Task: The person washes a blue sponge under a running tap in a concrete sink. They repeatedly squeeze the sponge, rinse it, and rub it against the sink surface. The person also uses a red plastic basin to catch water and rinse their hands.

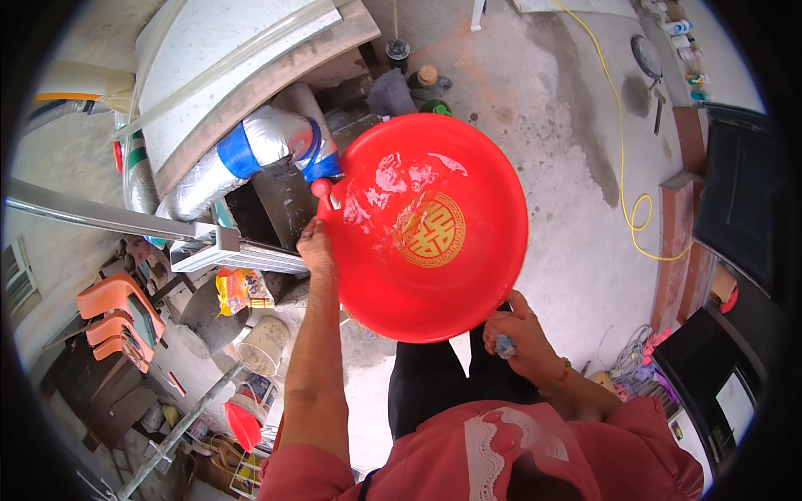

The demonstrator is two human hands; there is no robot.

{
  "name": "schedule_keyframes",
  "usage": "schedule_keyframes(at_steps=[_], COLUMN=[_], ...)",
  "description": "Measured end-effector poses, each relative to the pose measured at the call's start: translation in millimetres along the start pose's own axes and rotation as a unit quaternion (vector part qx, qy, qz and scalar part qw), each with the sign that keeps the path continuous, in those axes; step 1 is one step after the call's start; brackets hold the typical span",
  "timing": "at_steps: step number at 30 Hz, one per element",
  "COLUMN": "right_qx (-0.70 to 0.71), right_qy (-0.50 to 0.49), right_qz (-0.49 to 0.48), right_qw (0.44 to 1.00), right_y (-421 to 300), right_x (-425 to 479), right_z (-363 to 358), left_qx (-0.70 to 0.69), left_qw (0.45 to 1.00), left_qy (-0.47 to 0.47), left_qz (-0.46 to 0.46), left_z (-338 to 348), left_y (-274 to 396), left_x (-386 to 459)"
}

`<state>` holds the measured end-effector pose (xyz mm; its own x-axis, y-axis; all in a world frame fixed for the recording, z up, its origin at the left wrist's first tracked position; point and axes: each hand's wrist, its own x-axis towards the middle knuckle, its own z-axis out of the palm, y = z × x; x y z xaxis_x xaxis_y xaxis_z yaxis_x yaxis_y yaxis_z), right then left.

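A large red plastic basin (489, 275) with a round gold emblem on its bottom is in front of my body. Glints and ripples show clear water lying in it, mostly toward the far left. My left hand (316, 245) grips the basin's left rim, just below a small red-and-white object (323, 190) whose kind I cannot tell. At the near right rim, my right hand (517, 335) presses its fingers against the basin while clasping a crumpled bluish-grey wad (505, 346), perhaps a cloth or scrubber. Part of the wad is hidden by the fingers.
Foil-wrapped ducting (200, 188) with blue tape bends past the left side. A metal-framed panel (207, 247) juts in from the left. Orange chairs (116, 313) and buckets (263, 344) stand lower left. Along the concrete floor at right runs a yellow hose (620, 138), near brick-red steps (677, 250).
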<state>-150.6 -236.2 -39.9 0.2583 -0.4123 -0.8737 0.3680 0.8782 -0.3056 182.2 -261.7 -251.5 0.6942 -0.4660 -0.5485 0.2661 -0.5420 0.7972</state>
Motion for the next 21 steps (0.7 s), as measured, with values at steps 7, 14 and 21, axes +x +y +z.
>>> schedule_keyframes(at_steps=[7,14,21], right_qx=[-0.022,-0.051,-0.066], right_qy=[0.057,0.065,0.010], right_qz=[0.003,-0.031,-0.149], right_qw=[0.998,0.996,0.987], right_y=[-12.9,-49.5,-106.9], right_x=[-32.1,-80.1,-124.5], right_z=[-44.1,-70.1,-44.9], left_qx=[0.107,-0.007,-0.112], left_qw=[0.994,1.000,0.989], left_qy=[0.006,0.006,-0.068], left_qz=[0.039,0.019,0.069], left_z=[26.3,75.5,88.1], left_y=[-42.7,25.5,154.9], left_x=[-34.3,-101.7,-129.7])
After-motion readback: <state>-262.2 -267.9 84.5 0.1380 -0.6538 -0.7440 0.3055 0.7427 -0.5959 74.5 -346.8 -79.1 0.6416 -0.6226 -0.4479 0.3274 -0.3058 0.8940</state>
